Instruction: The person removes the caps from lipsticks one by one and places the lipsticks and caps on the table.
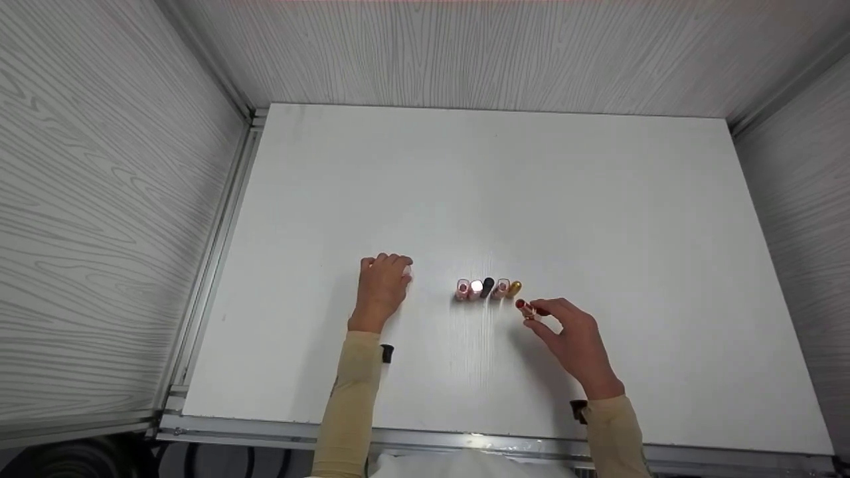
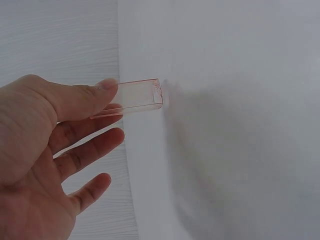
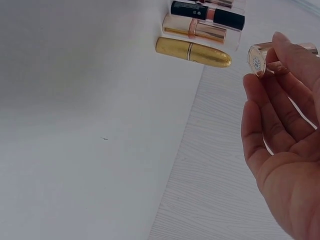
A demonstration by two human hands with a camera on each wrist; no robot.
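My left hand (image 1: 383,290) pinches a clear, pink-tinted lipstick cap (image 2: 140,96) between thumb and index finger, close over the white table; its other fingers are spread. In my right hand (image 1: 576,338) is an uncapped lipstick (image 1: 526,309), pinched between thumb and fingers, its dark red end tilted up and to the left. The round base of this lipstick, with a label, faces the right wrist view. Just left of the right hand, several lipsticks form a row: clear-cased ones (image 1: 463,290), a black tube (image 1: 487,287), and a gold tube (image 3: 194,52) at the right end.
The white table (image 1: 465,186) is bounded by grey wood-grain panels at the left (image 1: 99,219), back (image 1: 451,60) and right. A metal rail (image 1: 478,440) runs along its front edge. Black mounts (image 1: 387,353) show at both wrists.
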